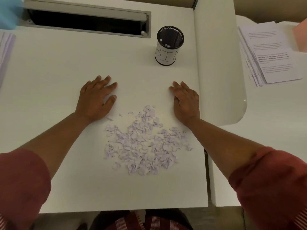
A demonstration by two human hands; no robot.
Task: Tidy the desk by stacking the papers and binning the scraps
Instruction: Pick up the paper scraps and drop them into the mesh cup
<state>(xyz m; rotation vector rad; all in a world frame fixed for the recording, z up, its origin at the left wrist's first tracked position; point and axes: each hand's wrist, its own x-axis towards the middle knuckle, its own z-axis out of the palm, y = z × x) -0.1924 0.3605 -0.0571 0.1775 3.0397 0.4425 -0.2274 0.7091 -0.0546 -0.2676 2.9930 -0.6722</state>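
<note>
Scraps [144,141] of torn pale paper lie in a loose heap on the white desk [58,67], and in the head view we see them spread between the two forearms, nearer the person than either hand. We find the left hand [95,98] flat on the desk just beyond the heap's left edge, fingers straight and slightly spread, holding nothing; a few stray bits lie right beside its heel. We see the right hand [185,103] also flat, fingers straight and close together, gripping nothing, its inner edge just beside the topmost scraps. Both sleeves [20,180] are dark red and pushed up the arms. Beyond the right hand stands the bin [169,45], a black mesh cup with a white label, upright and well apart from the heap, with a few scraps visible inside. We see the papers [270,57], printed sheets in a fanned stack, on the neighbouring surface to the far right
</note>
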